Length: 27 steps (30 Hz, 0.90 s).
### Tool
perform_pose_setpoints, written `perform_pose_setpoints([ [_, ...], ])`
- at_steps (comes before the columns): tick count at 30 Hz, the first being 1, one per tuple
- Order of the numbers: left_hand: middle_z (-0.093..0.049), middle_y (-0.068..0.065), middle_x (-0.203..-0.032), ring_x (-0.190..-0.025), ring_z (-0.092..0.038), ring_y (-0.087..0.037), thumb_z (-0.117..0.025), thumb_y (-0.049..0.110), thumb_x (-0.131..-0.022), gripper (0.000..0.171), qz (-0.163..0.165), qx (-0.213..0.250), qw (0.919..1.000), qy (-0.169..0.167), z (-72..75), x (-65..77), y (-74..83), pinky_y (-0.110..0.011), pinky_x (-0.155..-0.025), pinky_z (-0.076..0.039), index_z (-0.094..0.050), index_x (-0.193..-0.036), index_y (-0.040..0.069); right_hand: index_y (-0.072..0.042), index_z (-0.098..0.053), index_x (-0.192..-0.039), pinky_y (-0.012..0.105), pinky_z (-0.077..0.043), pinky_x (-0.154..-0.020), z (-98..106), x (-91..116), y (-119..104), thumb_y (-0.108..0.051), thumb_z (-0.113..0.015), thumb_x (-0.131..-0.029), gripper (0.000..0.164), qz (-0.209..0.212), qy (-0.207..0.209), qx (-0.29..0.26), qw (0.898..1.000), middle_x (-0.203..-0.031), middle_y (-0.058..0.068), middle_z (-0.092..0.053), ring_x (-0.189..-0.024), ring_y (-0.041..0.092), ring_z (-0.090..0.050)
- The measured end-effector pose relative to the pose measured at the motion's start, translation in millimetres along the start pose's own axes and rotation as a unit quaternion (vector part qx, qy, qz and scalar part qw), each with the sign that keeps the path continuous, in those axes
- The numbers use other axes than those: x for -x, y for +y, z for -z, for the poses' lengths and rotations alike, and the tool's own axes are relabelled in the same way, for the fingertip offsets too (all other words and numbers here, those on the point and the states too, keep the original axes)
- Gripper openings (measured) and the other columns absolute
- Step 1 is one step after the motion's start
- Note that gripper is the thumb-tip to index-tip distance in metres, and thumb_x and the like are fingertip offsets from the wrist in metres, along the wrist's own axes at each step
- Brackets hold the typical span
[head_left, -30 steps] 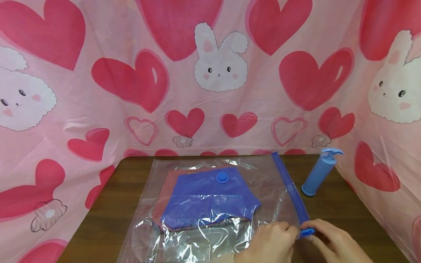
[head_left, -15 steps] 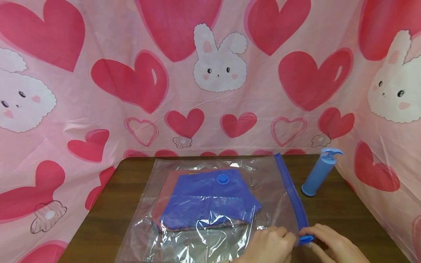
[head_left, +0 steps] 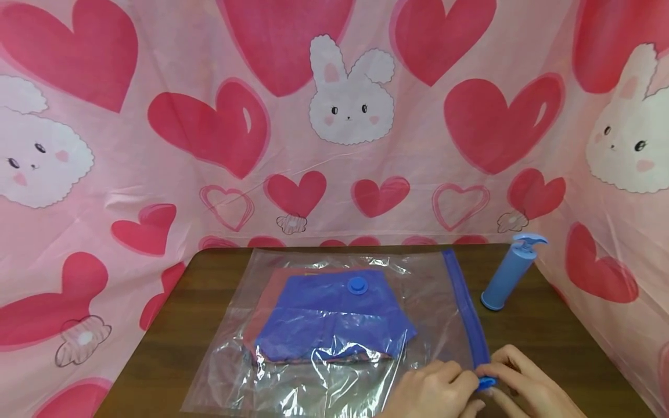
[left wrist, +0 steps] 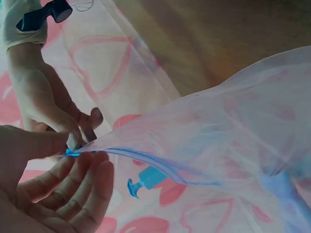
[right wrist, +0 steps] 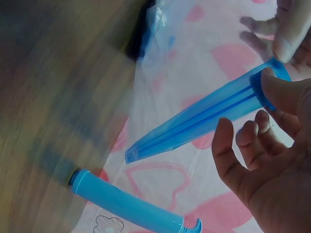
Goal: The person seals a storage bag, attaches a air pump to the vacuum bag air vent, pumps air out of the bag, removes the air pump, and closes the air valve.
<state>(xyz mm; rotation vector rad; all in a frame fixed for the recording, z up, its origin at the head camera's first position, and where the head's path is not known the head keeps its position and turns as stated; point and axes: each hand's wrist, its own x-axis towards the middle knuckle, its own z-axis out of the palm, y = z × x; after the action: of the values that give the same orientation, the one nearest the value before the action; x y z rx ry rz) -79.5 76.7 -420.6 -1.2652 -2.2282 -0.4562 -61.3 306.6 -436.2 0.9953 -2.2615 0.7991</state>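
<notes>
A clear plastic storage bag [head_left: 434,307] lies flat on the table, with a folded blue cloth [head_left: 334,316] over a reddish one [head_left: 268,296] inside. Its round blue valve [head_left: 358,285] sits above the blue cloth. Down the bag's right side runs a blue zip strip [head_left: 467,307]. At the strip's near end, my left hand [head_left: 434,388] pinches the bag's corner. My right hand [head_left: 522,377] pinches the blue zip slider [right wrist: 262,86] there between thumb and fingers. The two hands are close together, fingertips almost meeting around the slider.
A blue hand pump [head_left: 509,276] with a T-shaped handle stands tilted in view right of the strip, toward the back. The dark wooden table [head_left: 167,331] is bordered by a pink curtain [head_left: 418,157] with hearts and rabbits.
The strip's far end has shifted a little to the right and the strip lies straighter. Both hands have come slightly nearer the front edge, still at the strip's near end.
</notes>
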Motion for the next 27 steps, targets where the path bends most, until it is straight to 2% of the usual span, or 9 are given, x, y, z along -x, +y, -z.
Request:
perform_pose_setpoints([
  [5,-0.062,0.012,-0.084,-0.072,-0.052,0.004,-0.077,0.028,-0.098,0.011,-0.026,0.003,0.9987,0.045,1.9,-7.9,-1.6,-0.004,-0.064,-0.034,-0.072,-0.093,0.02,-0.013,-0.075,-0.108,0.009,-0.043,-0.08,-0.5,-5.2,1.7,-0.044,-0.053,-0.108,0.038,0.015,0.017,0.027,0.999,-0.115,-0.001,-0.056,-0.103,-0.001,-0.05],
  [11,-0.066,0.011,-0.084,-0.073,-0.059,0.002,-0.082,0.025,-0.093,0.009,-0.019,0.007,0.9985,0.05,2.7,-12.9,-2.2,-0.004,-0.067,-0.04,-0.077,-0.09,0.019,-0.014,-0.075,-0.108,0.009,-0.045,-0.084,4.7,-13.2,-0.9,-0.045,-0.05,-0.11,0.041,0.027,-0.006,0.034,0.999,-0.116,-0.004,-0.062,-0.106,-0.002,-0.053],
  [15,-0.065,0.012,-0.081,-0.069,-0.057,0.002,-0.085,0.022,-0.088,0.01,-0.021,-0.002,0.9977,0.065,0.8,-12.6,-2.6,-0.004,-0.063,-0.038,-0.076,-0.084,0.019,-0.008,-0.076,-0.113,0.009,-0.045,-0.088,4.7,-16.2,1.4,-0.044,-0.056,-0.108,0.042,0.045,0.008,0.008,0.999,-0.114,-0.002,-0.067,-0.107,0.001,-0.055],
  [20,-0.06,0.013,-0.075,-0.063,-0.051,0.002,-0.087,0.018,-0.078,0.017,-0.03,-0.011,0.9959,0.085,-1.3,-13.9,-4.0,-0.005,-0.057,-0.033,-0.07,-0.075,0.02,-0.004,-0.076,-0.109,0.011,-0.046,-0.089,4.1,-21.5,6.1,-0.04,-0.062,-0.107,0.039,0.082,0.042,-0.018,0.996,-0.105,0.0,-0.071,-0.104,0.006,-0.057],
  [24,-0.058,0.012,-0.072,-0.062,-0.045,0.002,-0.086,0.014,-0.072,0.02,-0.039,0.008,0.9959,0.081,-1.1,-15.6,-5.7,-0.006,-0.056,-0.028,-0.067,-0.073,0.019,-0.006,-0.076,-0.107,0.011,-0.046,-0.084,5.5,-23.5,7.2,-0.038,-0.059,-0.108,0.036,0.089,0.029,-0.02,0.995,-0.102,-0.004,-0.07,-0.102,0.004,-0.056],
  [27,-0.057,0.01,-0.072,-0.062,-0.045,0.001,-0.085,0.012,-0.072,0.02,-0.044,0.019,0.9958,0.078,-0.8,-15.8,-6.1,-0.006,-0.056,-0.027,-0.066,-0.072,0.017,-0.01,-0.076,-0.11,0.011,-0.046,-0.082,8.4,-25.6,4.9,-0.037,-0.055,-0.11,0.034,0.079,-0.002,-0.016,0.997,-0.104,-0.008,-0.068,-0.102,0.002,-0.055],
])
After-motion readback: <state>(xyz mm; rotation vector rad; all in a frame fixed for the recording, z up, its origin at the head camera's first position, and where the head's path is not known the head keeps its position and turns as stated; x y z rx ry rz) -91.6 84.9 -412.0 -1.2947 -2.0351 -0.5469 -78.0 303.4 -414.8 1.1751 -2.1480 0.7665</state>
